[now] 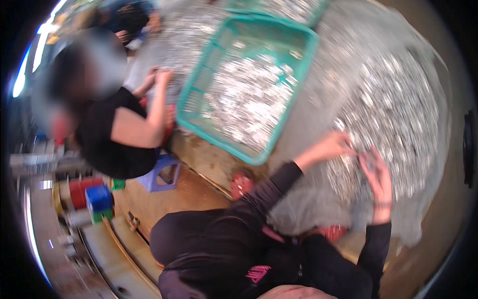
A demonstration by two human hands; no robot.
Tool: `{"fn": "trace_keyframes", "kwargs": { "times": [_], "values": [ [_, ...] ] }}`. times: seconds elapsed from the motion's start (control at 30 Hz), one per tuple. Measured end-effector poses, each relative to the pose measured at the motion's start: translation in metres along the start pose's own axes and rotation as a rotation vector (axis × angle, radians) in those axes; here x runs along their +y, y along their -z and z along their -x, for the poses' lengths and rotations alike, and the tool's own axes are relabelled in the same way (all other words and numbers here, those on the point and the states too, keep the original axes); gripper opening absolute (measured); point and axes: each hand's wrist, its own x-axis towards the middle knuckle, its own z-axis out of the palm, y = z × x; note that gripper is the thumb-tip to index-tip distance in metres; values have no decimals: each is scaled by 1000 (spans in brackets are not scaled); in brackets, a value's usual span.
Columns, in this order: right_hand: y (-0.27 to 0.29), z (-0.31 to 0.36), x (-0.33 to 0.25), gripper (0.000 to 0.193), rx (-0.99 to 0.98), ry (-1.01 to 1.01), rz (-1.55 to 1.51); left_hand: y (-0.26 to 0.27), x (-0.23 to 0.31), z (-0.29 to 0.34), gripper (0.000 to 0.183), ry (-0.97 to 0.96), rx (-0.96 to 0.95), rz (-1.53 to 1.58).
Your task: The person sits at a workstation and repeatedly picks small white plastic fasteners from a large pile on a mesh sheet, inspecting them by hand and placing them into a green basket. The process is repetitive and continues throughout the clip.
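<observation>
Both hands are over a wide heap of small shiny silver metal pieces (398, 114) spread on a grey plastic sheet (318, 92). My left hand (331, 145) reaches in from the left with its fingertips pinched together at the heap's near edge. Whatever is between those fingertips is too blurred to name. Close by on the right, my right hand (377, 174) has its thumb and fingers apart, pointing toward the left hand. I make out nothing held in it. A dark band circles the right wrist.
A green plastic basket (186, 102) holding many silver pieces stands left of the heap, with another green basket (318, 10) behind it. A co-worker in a black top (117, 134) sits at the left near a purple stool (162, 174). Red footwear (242, 184) shows below the basket.
</observation>
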Motion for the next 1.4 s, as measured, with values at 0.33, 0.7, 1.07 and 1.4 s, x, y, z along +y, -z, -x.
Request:
{"fn": "trace_keyframes", "kwargs": {
  "times": [0.33,0.7,1.07,1.4],
  "values": [
    [15,-3,-11,29,94,37,310,-12,-23,9,29,73,-56,-575],
    [22,-33,42,35,78,507,1897,16,15,-12,28,-17,-79,-544],
    [22,13,-7,11,-104,5,242,22,33,-2,25,295,-252,1197],
    [28,2,2,33,-510,36,-246,-10,-6,7,28,46,-234,-440]
  ]
}}
